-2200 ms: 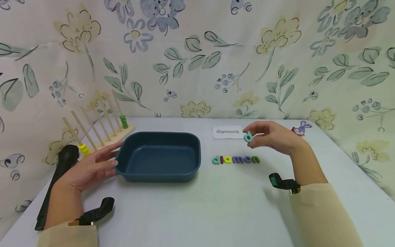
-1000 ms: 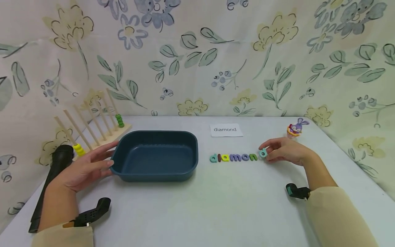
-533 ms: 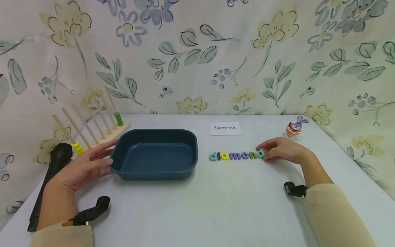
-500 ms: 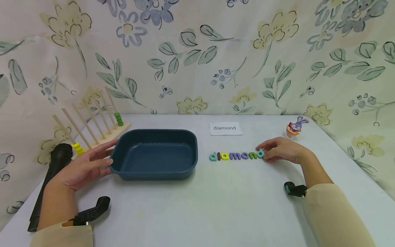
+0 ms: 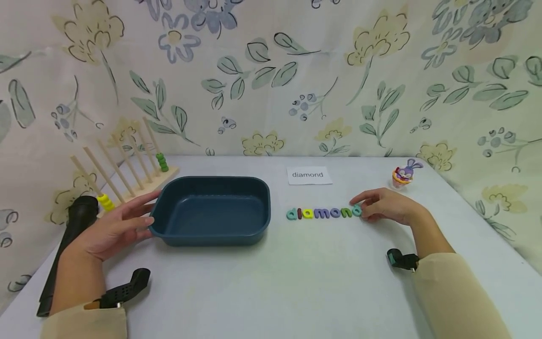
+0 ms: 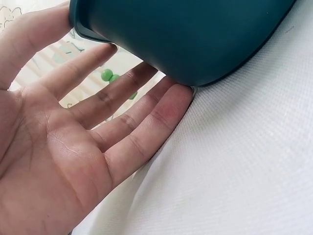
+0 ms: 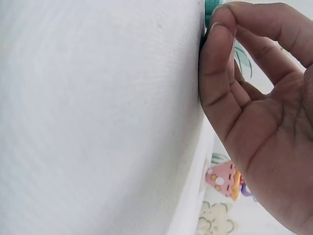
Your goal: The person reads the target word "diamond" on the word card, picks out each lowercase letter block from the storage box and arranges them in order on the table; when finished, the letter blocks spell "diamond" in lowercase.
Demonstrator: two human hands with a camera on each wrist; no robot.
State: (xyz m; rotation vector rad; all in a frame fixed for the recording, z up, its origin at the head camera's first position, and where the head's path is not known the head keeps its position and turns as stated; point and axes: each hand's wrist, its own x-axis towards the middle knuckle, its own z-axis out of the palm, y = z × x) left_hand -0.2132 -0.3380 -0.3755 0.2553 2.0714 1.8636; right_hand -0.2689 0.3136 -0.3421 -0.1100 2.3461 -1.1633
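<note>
In the head view my left hand [image 5: 111,228] rests against the left end of a dark blue-green tray [image 5: 211,241], its fingers nearly straight. The left wrist view has those fingertips touching the tray's outer wall [image 6: 195,44]. With thumb and fingers, my right hand [image 5: 387,207] pinches a teal letter d [image 5: 356,210] down on the table. It stands at the right end of a row of coloured toy letters [image 5: 322,213] that reads "diamond". The right wrist view gives only a teal edge of the letter [image 7: 211,11] at the fingertips.
Behind the row lies a white card [image 5: 309,175] printed "diamond". A purple rabbit figure [image 5: 403,174] stands at the back right. Behind my left hand are a wooden peg stand [image 5: 158,178] with yellow and green beads and a long black object [image 5: 67,249].
My right hand has brought the teal d from beside the card down to the row's end, and the letter has turned in line with the others. My left hand has stayed at the tray.
</note>
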